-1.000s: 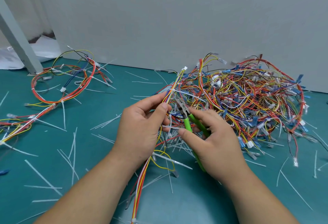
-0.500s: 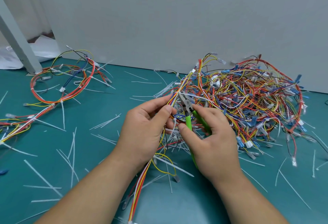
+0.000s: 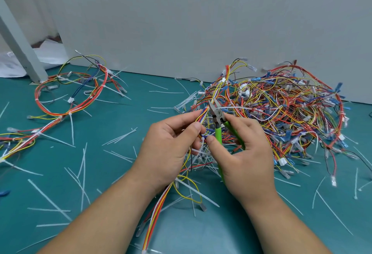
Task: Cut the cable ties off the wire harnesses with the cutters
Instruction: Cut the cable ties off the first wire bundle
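Since half a second ago I've seen both hands creep a little farther and to the right, and the cutters (image 3: 218,129) now reach toward the far pile of harnesses (image 3: 281,117). On my screen the left hand (image 3: 171,147) pinches the wire harness (image 3: 161,203) between thumb and forefinger. The right hand (image 3: 245,157) grips the green handles, jaws slightly parted at the bundle, with a white cable tie (image 3: 235,108) jutting right just beside them. Cut ties (image 3: 49,199) litter the green table (image 3: 201,233).

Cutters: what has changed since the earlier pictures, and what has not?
The cutters in the right hand moved slightly away, toward the harness pile, jaws open. The left hand still pinches the wire harness; the looped harness lies unmoved.
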Available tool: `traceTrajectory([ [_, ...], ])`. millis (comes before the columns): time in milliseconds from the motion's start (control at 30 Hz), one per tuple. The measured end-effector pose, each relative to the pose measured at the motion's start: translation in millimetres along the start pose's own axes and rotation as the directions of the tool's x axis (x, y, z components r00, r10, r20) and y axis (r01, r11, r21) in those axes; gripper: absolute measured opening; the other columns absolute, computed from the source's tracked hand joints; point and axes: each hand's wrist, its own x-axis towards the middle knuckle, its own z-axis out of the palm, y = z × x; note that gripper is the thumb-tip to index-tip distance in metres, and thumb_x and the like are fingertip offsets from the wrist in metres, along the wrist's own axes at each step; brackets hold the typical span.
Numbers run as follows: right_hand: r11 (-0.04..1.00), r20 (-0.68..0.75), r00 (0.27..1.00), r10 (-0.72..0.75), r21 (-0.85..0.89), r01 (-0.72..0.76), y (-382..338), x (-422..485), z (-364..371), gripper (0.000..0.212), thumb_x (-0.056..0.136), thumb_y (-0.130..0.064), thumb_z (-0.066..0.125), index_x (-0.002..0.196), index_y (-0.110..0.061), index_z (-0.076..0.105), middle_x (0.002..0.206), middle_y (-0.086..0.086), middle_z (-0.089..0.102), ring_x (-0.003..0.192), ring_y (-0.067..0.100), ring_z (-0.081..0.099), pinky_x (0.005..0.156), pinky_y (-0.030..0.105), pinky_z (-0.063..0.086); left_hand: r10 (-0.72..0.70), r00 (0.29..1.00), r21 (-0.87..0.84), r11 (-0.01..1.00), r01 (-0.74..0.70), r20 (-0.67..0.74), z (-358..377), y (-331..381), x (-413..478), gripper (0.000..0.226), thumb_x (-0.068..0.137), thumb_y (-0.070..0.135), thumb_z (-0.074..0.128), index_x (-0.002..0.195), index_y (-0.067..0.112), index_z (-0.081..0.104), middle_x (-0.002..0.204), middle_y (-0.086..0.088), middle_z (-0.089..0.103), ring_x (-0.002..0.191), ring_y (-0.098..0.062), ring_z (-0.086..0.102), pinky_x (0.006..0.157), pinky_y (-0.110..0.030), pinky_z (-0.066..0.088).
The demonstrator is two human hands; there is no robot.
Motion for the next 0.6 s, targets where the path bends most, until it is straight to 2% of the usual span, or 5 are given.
traceTrajectory([
  [100, 1.000, -0.013, 1.000, -0.012, -0.001, 0.012, 0.3, -0.3, 0.4, 0.048, 0.077, -0.027, 0.082, 0.124, -0.022, 0.072, 0.110, -0.012, 0.061, 0.108, 0.003, 0.061, 0.095, 0.010, 0.041, 0.005, 1.000, 0.024, 1.000, -0.005, 0.004, -0.1, -1.2, -0.4, 0.028, 0.095, 0.005, 0.063, 0.107, 0.026, 0.076, 0.081, -0.002, 0.073, 0.060, -0.011, 0.057, 0.062, -0.019, 0.051],
  [233, 1.000, 0.001, 1.000, -0.024, -0.007, 0.024, 3.0, 0.6, 0.6, 0.047, 0.078, -0.025, 0.081, 0.123, -0.017, 0.073, 0.110, -0.013, 0.061, 0.107, 0.000, 0.060, 0.095, 0.009, 0.040, 0.015, 1.000, 0.044, 0.999, -0.014, -0.018, -0.2, -1.5, 0.7, 0.026, 0.090, 0.012, 0.065, 0.106, 0.029, 0.076, 0.081, -0.001, 0.073, 0.060, -0.010, 0.057, 0.062, -0.020, 0.052],
  [333, 0.999, 0.007, 0.999, -0.038, 0.009, 0.038, 4.1, 0.9, 0.8, 0.043, 0.080, -0.024, 0.081, 0.122, -0.027, 0.071, 0.110, -0.015, 0.060, 0.107, 0.001, 0.061, 0.094, 0.008, 0.039, 0.020, 1.000, 0.047, 0.999, -0.020, -0.018, -0.8, -2.0, 0.4, 0.032, 0.096, 0.004, 0.063, 0.105, 0.031, 0.077, 0.081, -0.001, 0.074, 0.060, -0.010, 0.057, 0.062, -0.020, 0.052],
  [433, 0.998, 0.015, 0.998, -0.062, 0.015, 0.062, 4.6, 0.0, 0.9, 0.044, 0.083, -0.023, 0.079, 0.122, -0.038, 0.065, 0.110, -0.017, 0.061, 0.107, -0.001, 0.060, 0.092, 0.007, 0.038, 0.032, 0.999, 0.044, 0.999, -0.031, -0.020, -0.5, -1.3, 0.1, 0.029, 0.093, 0.009, 0.065, 0.104, 0.032, 0.078, 0.081, -0.001, 0.073, 0.061, -0.010, 0.057, 0.063, -0.020, 0.052],
  [600, 0.998, 0.037, 0.997, -0.067, 0.024, 0.066, 6.5, -0.6, 2.3, 0.044, 0.087, -0.023, 0.075, 0.122, -0.044, 0.061, 0.110, -0.020, 0.062, 0.106, -0.006, 0.059, 0.091, 0.004, 0.037, 0.026, 0.999, 0.037, 0.999, -0.025, -0.020, -0.3, -1.6, 0.2, 0.026, 0.086, 0.017, 0.065, 0.105, 0.030, 0.078, 0.080, 0.000, 0.073, 0.061, -0.011, 0.058, 0.063, -0.021, 0.053],
])
